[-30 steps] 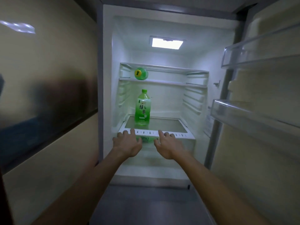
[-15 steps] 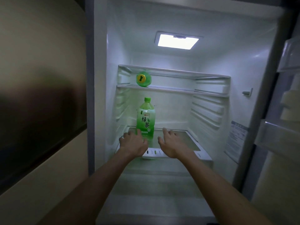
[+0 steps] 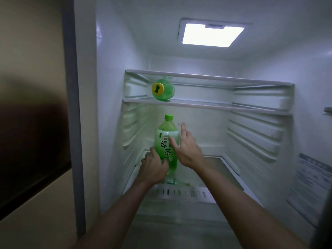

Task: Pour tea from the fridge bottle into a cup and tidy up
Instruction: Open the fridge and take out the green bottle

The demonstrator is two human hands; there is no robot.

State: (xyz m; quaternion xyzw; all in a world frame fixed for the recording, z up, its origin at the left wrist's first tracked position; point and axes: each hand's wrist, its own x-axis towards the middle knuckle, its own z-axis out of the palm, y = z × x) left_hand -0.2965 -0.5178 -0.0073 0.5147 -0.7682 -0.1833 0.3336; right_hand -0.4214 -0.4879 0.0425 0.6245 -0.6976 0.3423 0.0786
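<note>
In 0.5 s my hands reached the tea bottle (image 3: 166, 141), upright on the lower shelf (image 3: 224, 169): left hand (image 3: 154, 168) curls round its base, right hand (image 3: 185, 150) lies straight-fingered and spread beside it, so I can lift.

Your left hand (image 3: 154, 169) and right hand (image 3: 186, 151) are bare; forearms (image 3: 125, 203) bare too, all the way to frame edge.
</note>
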